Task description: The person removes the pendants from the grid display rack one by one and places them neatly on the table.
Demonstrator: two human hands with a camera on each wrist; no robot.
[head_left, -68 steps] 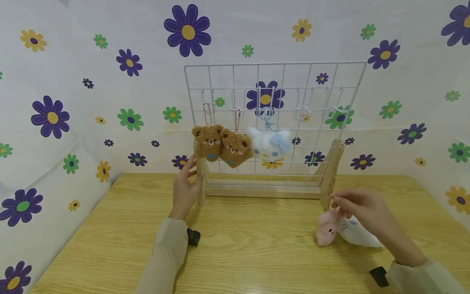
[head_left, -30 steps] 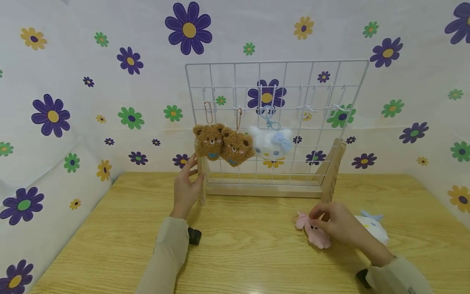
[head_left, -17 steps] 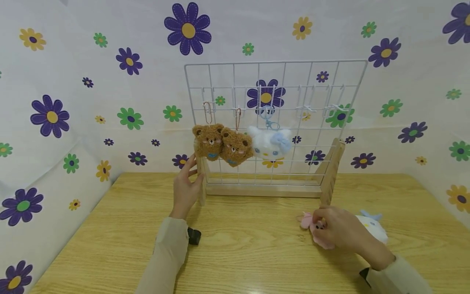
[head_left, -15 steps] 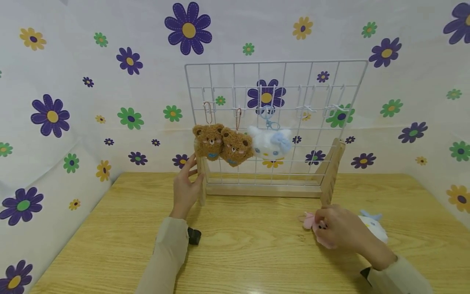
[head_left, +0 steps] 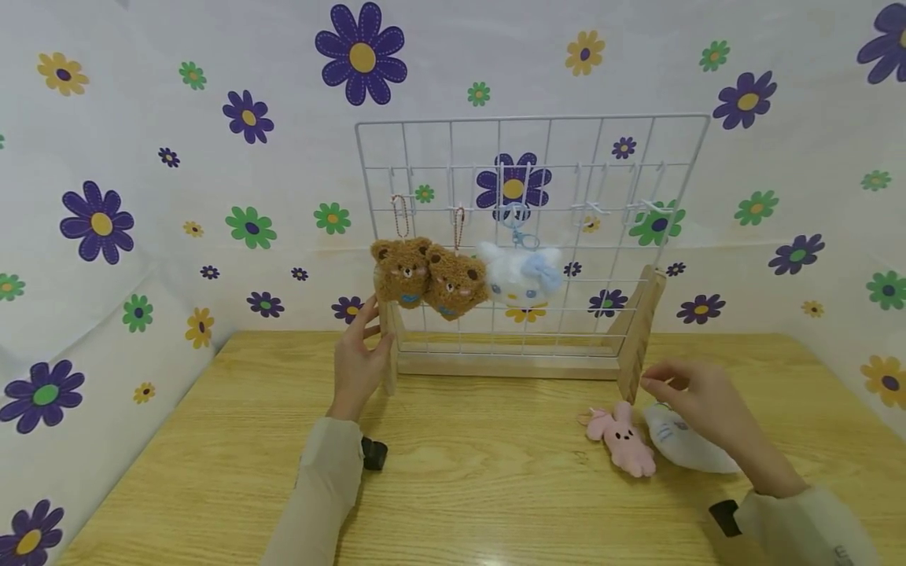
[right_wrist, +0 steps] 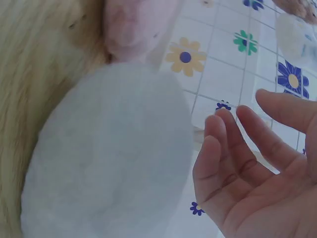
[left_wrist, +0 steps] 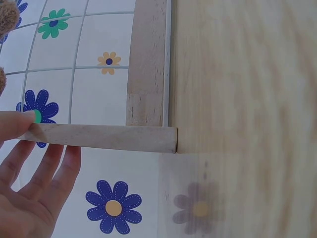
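My left hand point(head_left: 361, 369) grips the left wooden side post of the white wire grid rack point(head_left: 510, 343); in the left wrist view, my thumb lies on one side of the post point(left_wrist: 104, 137) and my fingers on the other. My right hand point(head_left: 708, 401) is raised over a white plush cat head point(head_left: 683, 446), with nothing seen between its loosely bent fingers. Part of the cat head is hidden behind the hand in the head view; in the right wrist view it fills the middle. Just left of it, a pink plush bunny point(head_left: 628, 450) lies face up on the table.
Two brown bear plushes point(head_left: 403, 271) and a white cat plush with a blue bow point(head_left: 513, 275) hang from the rack's hooks. White hooks point(head_left: 591, 209) without plushes stand to their right. Behind the wooden table point(head_left: 453, 472) is a flowered cloth backdrop.
My right hand has laid the pink bunny down on the table, let go of it and moved up and right over the white cat head. My left hand has stayed on the post.
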